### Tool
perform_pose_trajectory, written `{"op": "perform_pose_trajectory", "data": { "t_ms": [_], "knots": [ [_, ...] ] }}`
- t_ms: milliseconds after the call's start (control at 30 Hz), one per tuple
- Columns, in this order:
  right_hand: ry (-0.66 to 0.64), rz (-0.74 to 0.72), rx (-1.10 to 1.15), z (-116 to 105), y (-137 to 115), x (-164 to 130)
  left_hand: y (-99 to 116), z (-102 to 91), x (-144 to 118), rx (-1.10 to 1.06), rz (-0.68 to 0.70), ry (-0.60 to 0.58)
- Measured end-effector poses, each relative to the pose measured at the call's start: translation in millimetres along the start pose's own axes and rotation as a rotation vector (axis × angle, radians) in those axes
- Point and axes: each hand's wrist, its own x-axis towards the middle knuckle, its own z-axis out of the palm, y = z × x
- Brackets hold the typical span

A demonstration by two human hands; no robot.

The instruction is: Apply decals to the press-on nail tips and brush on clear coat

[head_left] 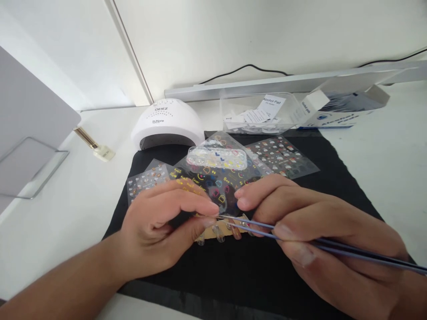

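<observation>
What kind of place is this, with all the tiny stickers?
Probably a nail-art desk. A white nail lamp sits at the back, sticker sheets lie on a black mat, and the right hand holds tweezers over fake nail tips.

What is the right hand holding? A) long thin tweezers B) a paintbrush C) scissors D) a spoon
A: the right hand pinches long thin tweezers whose tips reach toward the left hand, above a strip of fake nails on the black mat.
</observation>
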Motion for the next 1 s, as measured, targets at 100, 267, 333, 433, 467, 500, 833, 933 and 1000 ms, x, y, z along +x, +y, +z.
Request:
{"op": "perform_pose_trajectory", "data": {
  "t_ms": [100, 267, 333, 433, 467, 500, 833, 933, 1000],
  "knots": [
    [-0.007, 0.016, -0.002, 0.2, 0.2, 0.4, 0.1, -0.3, -0.2, 0.017, 0.027, -0.006],
    [0.030, 0.021, -0.004, 2.6, -0.4, 0.1, 0.6, -1.0, 0.2, 0.001, 0.019, -0.016],
    [0.051, 0.022, 0.009, 3.7, -0.9, -0.6, 0.2, -1.5, 0.6, 0.000, 0.034, -0.028],
    [0.097, 0.044, 0.047, 5.2, -1.4, -2.5, -1.3, -1.4, 0.3, 0.004, 0.022, -0.012],
    [0.110, 0.051, 0.062, 5.6, -1.4, -3.4, -1.8, -1.0, -0.2, 0.005, 0.000, 0.003],
    [0.114, 0.061, 0.072, 5.9, -1.4, -4.5, -2.2, -0.3, -0.7, 0.005, -0.023, 0.019],
    [-0.002, 0.058, 0.015, 1.1, -5.4, -2.8, 0.6, 7.4, -3.1, -0.296, -0.210, 0.074],
    [-0.025, 0.060, 0.010, 0.5, -7.2, -1.6, 2.0, 7.4, -3.3, -0.349, -0.226, 0.065],
    [-0.013, 0.060, 0.005, 1.7, -5.8, -3.6, 2.6, 6.8, -4.0, -0.341, -0.225, 0.067]
  ]
}}
